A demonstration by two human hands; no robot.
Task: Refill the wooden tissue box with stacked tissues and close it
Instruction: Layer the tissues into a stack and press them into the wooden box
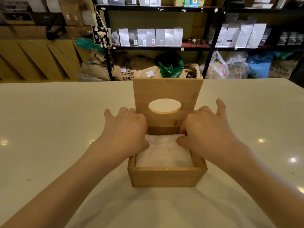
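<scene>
A square wooden tissue box (166, 177) stands on the white table, its hinged lid (167, 91) upright at the far side, with an oval hole in it. A white stack of tissues (164, 156) lies inside the box. My left hand (126, 129) rests over the box's left far corner, thumb pressed on the tissues, fingers spread outside the wall. My right hand (205, 127) mirrors it at the right far corner, thumb on the tissues. Both hands hide the side walls near the lid.
The white table (57, 137) stretches wide on both sides of the box. Behind its far edge stand black shelves (161, 46) with white bags, sacks on the floor, and wooden panels at the left.
</scene>
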